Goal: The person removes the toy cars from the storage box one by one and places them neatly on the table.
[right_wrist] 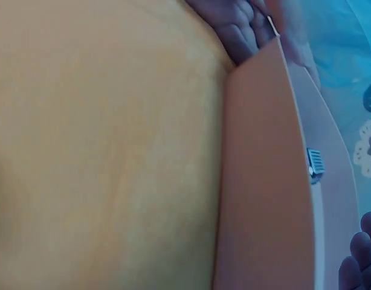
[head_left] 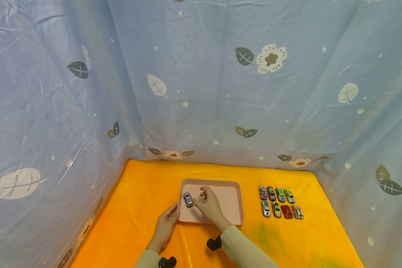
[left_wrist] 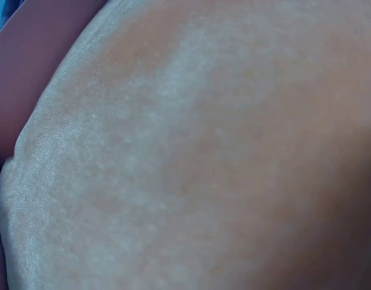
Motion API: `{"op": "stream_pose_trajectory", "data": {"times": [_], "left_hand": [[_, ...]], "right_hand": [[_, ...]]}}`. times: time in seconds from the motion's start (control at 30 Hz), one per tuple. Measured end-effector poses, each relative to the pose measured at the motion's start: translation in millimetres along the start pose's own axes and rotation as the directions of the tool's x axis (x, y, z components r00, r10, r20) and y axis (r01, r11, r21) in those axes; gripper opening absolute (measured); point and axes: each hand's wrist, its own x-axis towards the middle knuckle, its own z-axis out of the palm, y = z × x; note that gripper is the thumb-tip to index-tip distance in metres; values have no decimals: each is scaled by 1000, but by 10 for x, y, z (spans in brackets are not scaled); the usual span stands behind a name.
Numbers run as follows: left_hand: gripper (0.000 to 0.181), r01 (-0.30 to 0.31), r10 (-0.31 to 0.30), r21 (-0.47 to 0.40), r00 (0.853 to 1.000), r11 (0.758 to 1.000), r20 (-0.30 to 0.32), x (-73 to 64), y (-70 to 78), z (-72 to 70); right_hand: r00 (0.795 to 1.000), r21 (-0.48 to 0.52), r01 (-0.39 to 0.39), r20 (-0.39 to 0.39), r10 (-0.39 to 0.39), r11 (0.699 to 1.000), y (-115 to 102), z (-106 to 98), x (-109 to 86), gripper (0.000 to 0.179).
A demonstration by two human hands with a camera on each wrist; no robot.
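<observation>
A silver toy car (head_left: pixel 188 199) sits in the left part of a pale pink tray (head_left: pixel 232 204). My right hand (head_left: pixel 208 205) hovers over the tray just right of the car, its fingers loosely bent around nothing. The right wrist view shows a gap between the right fingers (right_wrist: pixel 359 257) and the toy car (right_wrist: pixel 315 163). At the tray's near left corner, my left hand (head_left: pixel 165 225) grips the wall, thumb by the rim and fingers outside. Skin fills most of the left wrist view.
Several toy cars (head_left: pixel 276 201) stand in two rows on the yellow cloth (head_left: pixel 147 182) to the right of the tray. Blue patterned curtains (head_left: pixel 201 74) enclose the back and sides.
</observation>
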Motion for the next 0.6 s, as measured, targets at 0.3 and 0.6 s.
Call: {"op": "stream_pose_trajectory", "data": {"times": [0.3, 0.6], "left_hand": [[49, 29, -27, -31, 999, 999, 44, 22, -23, -10], [51, 12, -12, -9, 1000, 1000, 15, 4, -35, -20]], "right_hand": [[998, 44, -55, 30, 54, 997, 50, 177, 21, 58], [997, -1, -68, 24, 68, 998, 99, 324, 74, 55]]}}
